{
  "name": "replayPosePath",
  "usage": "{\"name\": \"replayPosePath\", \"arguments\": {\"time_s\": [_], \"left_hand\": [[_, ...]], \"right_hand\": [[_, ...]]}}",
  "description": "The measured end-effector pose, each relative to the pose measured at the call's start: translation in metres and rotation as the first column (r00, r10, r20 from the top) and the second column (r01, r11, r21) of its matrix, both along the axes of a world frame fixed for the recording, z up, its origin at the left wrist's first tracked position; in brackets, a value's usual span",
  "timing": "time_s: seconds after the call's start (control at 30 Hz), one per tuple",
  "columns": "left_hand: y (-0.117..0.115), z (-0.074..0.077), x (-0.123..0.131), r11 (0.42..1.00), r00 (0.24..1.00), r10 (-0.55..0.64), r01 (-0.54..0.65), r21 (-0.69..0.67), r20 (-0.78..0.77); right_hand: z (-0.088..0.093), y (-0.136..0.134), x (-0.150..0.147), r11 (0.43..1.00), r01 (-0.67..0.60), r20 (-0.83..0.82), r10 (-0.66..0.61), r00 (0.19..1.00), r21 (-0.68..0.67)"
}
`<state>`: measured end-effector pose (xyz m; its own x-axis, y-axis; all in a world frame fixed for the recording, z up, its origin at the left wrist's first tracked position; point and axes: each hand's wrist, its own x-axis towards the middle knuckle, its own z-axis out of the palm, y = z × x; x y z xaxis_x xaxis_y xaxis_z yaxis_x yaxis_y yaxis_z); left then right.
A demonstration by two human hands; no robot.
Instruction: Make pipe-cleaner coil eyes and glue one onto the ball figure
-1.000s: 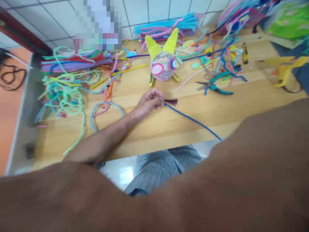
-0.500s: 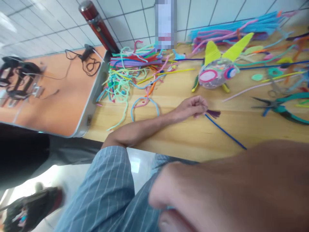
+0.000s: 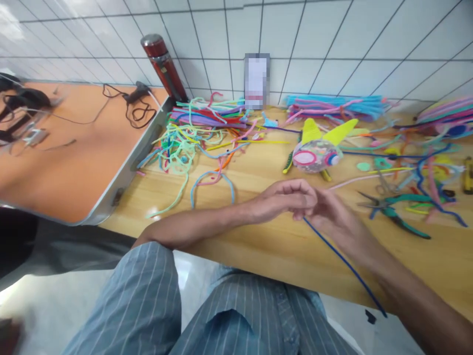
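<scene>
Right hand point(image 3: 330, 209) has swung in against the left hand point(image 3: 286, 199), mid-frame. Left's pinched tight on a blue pipe cleaner point(image 3: 342, 257); can't tell right's grip. Probably end-working, calling for steady fingers.

Blue-grey cloth point(image 3: 136, 301) with thin, pale stripes is worn, spread over the lower left and bottom centre of the frame. A darker patch point(image 3: 231, 323) is seen within it at bottom centre. The left hand point(image 3: 284, 201), right hand point(image 3: 330, 209) and forearms point(image 3: 199, 227) are uncovered.
</scene>
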<state>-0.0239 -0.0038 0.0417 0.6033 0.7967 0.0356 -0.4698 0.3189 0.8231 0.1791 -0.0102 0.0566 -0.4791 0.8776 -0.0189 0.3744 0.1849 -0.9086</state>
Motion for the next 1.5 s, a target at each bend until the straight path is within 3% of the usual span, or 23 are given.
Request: {"name": "replayPosePath", "arguments": {"time_s": [0.1, 0.23, 0.33, 0.43, 0.5, 0.57, 0.63, 0.7, 0.87, 0.97, 1.03, 1.13, 1.2, 1.3, 1.4, 1.5], "left_hand": [[0.000, 0.014, -0.005, 0.998, 0.999, 0.036, -0.036, -0.046, -0.013], [0.011, 0.021, -0.010, 0.984, 0.980, 0.164, -0.171, -0.049, -0.116], [0.022, 0.015, -0.013, 0.973, 0.949, 0.231, -0.228, 0.040, -0.215], [0.028, 0.002, -0.014, 0.965, 0.908, 0.231, -0.168, 0.200, -0.350], [0.028, -0.004, -0.016, 0.930, 0.848, 0.260, -0.090, 0.357, -0.462], [0.026, -0.004, -0.017, 0.854, 0.762, 0.319, 0.027, 0.520, -0.563], [0.024, 0.002, -0.020, 0.783, 0.680, 0.364, 0.148, 0.605, -0.637], [0.025, 0.013, -0.025, 0.749, 0.611, 0.402, 0.208, 0.629, -0.682], [0.042, 0.038, -0.052, 0.689, 0.496, 0.576, 0.131, 0.712, -0.649], [0.058, 0.046, -0.079, 0.718, 0.409, 0.604, 0.094, 0.689, -0.684], [0.069, 0.043, -0.098, 0.719, 0.320, 0.621, 0.129, 0.682, -0.715], [0.084, 0.025, -0.122, 0.715, 0.206, 0.604, 0.285, 0.638, -0.770], [0.091, 0.008, -0.135, 0.697, 0.191, 0.592, 0.366, 0.616, -0.783], [0.094, -0.008, -0.146, 0.687, 0.142, 0.652, 0.304, 0.660, -0.745], [0.086, -0.006, -0.146, 0.681, 0.149, 0.681, 0.231, 0.695, -0.717], [0.070, 0.003, -0.133, 0.710, 0.148, 0.639, 0.265, 0.652, -0.755]], "right_hand": [[-0.012, -0.004, -0.008, 0.972, -0.068, -0.027, 0.063, 0.998, -0.226], [-0.016, -0.003, 0.011, 0.956, 0.032, 0.056, -0.017, 0.998, -0.290], [-0.012, 0.001, 0.016, 0.953, 0.057, 0.057, -0.042, 0.997, -0.298], [-0.013, 0.002, 0.016, 0.948, 0.051, 0.038, -0.042, 0.998, -0.314], [-0.016, 0.001, 0.016, 0.955, 0.045, 0.035, -0.036, 0.999, -0.293], [-0.019, 0.001, 0.018, 0.966, 0.031, 0.042, -0.021, 0.999, -0.257], [-0.020, 0.000, 0.019, 0.973, 0.019, 0.054, -0.007, 0.999, -0.231], [-0.019, 0.000, 0.020, 0.976, 0.028, 0.070, -0.013, 0.997, -0.216], [-0.013, 0.000, 0.022, 0.986, 0.028, 0.086, -0.014, 0.996, -0.164], [-0.006, -0.001, 0.023, 0.994, -0.021, 0.097, 0.031, 0.995, -0.104], [-0.001, -0.003, 0.023, 0.996, -0.057, 0.114, 0.065, 0.991, -0.065], [0.006, -0.008, 0.022, 0.992, -0.126, 0.145, 0.126, 0.981, -0.011], [0.009, -0.011, 0.022, 0.984, -0.171, 0.183, 0.161, 0.970, 0.042], [0.009, -0.014, 0.028, 0.972, -0.187, 0.277, 0.142, 0.950, 0.144], [0.004, -0.016, 0.040, 0.966, -0.133, 0.395, 0.036, 0.918, 0.222], [-0.008, -0.019, 0.051, 0.959, -0.096, 0.520, -0.059, 0.852, 0.266]]}}
